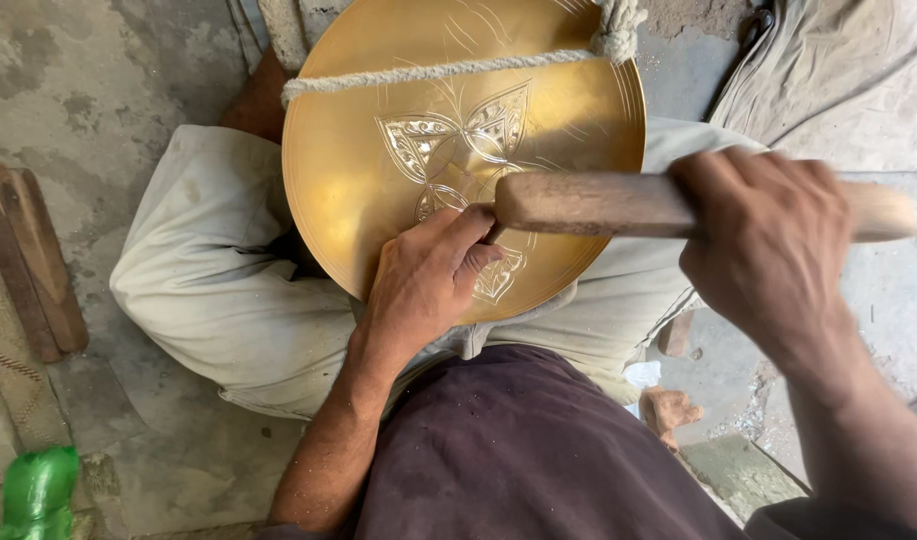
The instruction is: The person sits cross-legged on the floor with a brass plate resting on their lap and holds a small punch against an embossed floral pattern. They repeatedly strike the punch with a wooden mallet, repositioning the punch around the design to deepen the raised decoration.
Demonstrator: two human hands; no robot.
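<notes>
We sit cross-legged with the brass plate (pixel 378 170) propped on our lap, tilted toward us and tied across its upper part by a rope (pixel 428 72) that runs from ten o'clock to a knot at one o'clock. Our left hand (pixel 423 280) rests on the plate's lower face near six o'clock, fingers pinched closed around a thin chisel, mostly hidden. Our right hand (pixel 768 250), at three o'clock, is clenched around the middle of a wooden mallet (pixel 598 203) whose head end meets the left fingers. We judge the plate stiff, fairly heavy and smooth, so likely slippery; its engraved petals (pixel 458 135) mark easily, so the rim is the place to hold it. A green bottle (pixel 38 490) lies at seven o'clock.
</notes>
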